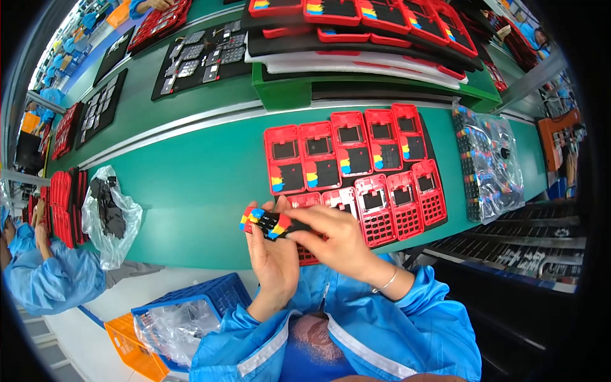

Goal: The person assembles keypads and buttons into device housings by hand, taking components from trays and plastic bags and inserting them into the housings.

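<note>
In the head view, a small black keypad with blue, yellow and red keys was held up over the near edge of the green table. It was gripped between the thumb and fingers of the left hand, while its right end was pinched by the fingertips of the right hand; the two hands were brought together on it. Its long axis was turned roughly left to right, crosswise to the red housings, which were laid lengthwise away from the body in two rows. These were placed to the right of and beyond the keypad, the right hand being nearer. The near-left housings were partly hidden by that hand.
</note>
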Motion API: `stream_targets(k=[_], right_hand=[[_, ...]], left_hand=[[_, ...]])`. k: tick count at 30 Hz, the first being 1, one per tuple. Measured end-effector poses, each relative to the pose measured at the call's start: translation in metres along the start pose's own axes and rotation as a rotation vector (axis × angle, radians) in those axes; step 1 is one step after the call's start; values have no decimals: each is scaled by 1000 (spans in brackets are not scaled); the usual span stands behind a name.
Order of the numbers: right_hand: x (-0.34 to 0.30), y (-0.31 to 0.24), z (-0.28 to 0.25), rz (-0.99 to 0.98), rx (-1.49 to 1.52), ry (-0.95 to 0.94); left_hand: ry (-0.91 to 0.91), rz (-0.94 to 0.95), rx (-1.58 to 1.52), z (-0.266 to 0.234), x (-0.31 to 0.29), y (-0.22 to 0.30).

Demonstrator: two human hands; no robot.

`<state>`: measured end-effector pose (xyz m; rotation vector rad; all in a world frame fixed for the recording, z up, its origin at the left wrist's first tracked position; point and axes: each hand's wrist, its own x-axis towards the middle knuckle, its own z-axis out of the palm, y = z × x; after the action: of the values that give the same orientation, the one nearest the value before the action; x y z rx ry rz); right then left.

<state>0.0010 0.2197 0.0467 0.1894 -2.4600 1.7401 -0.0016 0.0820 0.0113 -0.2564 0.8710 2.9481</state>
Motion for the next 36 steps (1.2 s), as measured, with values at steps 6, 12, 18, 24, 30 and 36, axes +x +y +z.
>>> stream_targets(k=[6,12,18,24,30,36], right_hand=[[-3,-11,-36,-114,-255,-37],[-31,-2,-8,-243,-509,-68],[-40,-1,0,-241,-578,31],[-43,6,2,-256,-685,61],[-50,9,-6,-423,-689,102],[-60,16,0,-460,-773,-71]], left_hand=[[-38,112,-64,-20,6,12],[38,50,-78,-24,7,14],[48,35,-77,-25,8,12],[46,23,-104,-26,7,10],[43,28,-117,-27,10,11],[40,8,-137,-29,10,10]])
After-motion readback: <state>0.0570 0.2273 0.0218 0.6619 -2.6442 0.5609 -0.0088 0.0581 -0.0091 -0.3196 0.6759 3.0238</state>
